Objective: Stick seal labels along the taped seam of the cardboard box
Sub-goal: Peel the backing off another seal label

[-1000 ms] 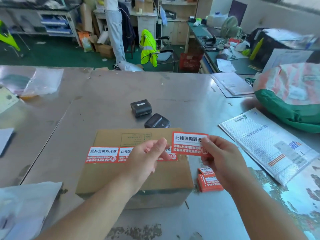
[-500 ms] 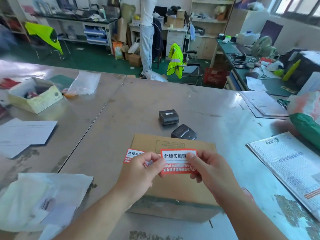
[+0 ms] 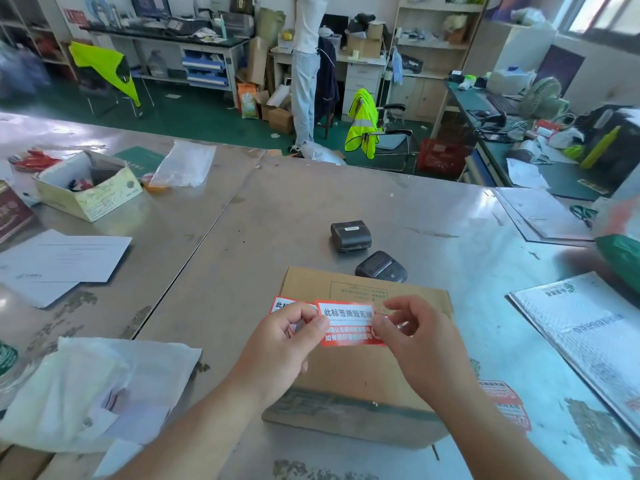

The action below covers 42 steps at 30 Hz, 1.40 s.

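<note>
Cardboard box (image 3: 360,379) lay flat on the metal table (image 3: 277,220), near the front edge. Both hands were over its top. Left hand (image 3: 287,337) pinched the left end of a red-and-white seal label (image 3: 348,323) between thumb and forefinger; right hand (image 3: 412,341) pinched the right end, other fingers curled. A second label (image 3: 282,304) showed at the box's left edge. Two black printers (image 3: 350,235) sat just beyond the box.

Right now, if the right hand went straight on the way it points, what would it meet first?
The right hand points leftward along the red-and-white seal label it pinches, so it would likely meet the left hand pinching the other end first; the brown cardboard box lies below, gap unclear.
</note>
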Motion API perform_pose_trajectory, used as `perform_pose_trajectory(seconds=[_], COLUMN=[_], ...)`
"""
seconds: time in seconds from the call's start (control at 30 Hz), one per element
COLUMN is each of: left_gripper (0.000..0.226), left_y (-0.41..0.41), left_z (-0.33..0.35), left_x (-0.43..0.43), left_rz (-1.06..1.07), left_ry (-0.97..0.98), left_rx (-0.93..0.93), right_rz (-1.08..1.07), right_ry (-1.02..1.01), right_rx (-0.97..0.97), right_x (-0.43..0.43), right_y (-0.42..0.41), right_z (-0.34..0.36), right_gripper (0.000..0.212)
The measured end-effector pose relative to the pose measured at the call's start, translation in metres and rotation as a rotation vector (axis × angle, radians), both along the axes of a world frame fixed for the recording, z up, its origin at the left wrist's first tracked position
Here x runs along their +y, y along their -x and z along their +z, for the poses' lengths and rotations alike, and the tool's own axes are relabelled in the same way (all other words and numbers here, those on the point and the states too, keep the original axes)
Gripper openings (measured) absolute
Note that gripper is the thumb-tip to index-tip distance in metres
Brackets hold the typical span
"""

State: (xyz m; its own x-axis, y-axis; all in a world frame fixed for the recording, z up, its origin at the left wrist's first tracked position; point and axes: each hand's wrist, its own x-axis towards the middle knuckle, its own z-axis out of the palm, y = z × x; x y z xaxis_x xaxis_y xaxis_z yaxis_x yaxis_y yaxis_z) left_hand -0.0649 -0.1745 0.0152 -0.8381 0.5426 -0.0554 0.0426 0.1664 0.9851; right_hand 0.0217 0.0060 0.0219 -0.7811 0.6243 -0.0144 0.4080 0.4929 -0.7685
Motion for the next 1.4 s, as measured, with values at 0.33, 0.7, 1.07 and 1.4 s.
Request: perform_pose_trajectory(seconds=[0.33, 0.7, 1.07, 1.4], left_gripper=[0.026, 0.019, 0.015, 0.032], left_y=[-0.006, -0.011, -0.023, -0.025], left_z=[-0.002, -0.009, -0.005, -0.008], left_x=[0.013, 0.028, 0.037, 0.041], left_rz=[0.025, 0.015, -0.106, -0.118], left_ry=[-0.065, -0.273, -0.370, -0.338], left_rx=[-0.067, -0.314, -0.376, -0.356], right_rz=[0.364, 0.531, 0.530, 0.559], right_ry=[-0.317, -0.042, -0.076, -0.096], right_rx=[0.079, 0.132, 0.186, 0.176], right_x=[0.004, 0.007, 0.015, 0.021], right_y=[-0.024, -0.037, -0.044, -0.048], right_z=[-0.002, 0.003, 0.000, 0.003], right_gripper=[0.044, 0.043, 0.042, 0.041])
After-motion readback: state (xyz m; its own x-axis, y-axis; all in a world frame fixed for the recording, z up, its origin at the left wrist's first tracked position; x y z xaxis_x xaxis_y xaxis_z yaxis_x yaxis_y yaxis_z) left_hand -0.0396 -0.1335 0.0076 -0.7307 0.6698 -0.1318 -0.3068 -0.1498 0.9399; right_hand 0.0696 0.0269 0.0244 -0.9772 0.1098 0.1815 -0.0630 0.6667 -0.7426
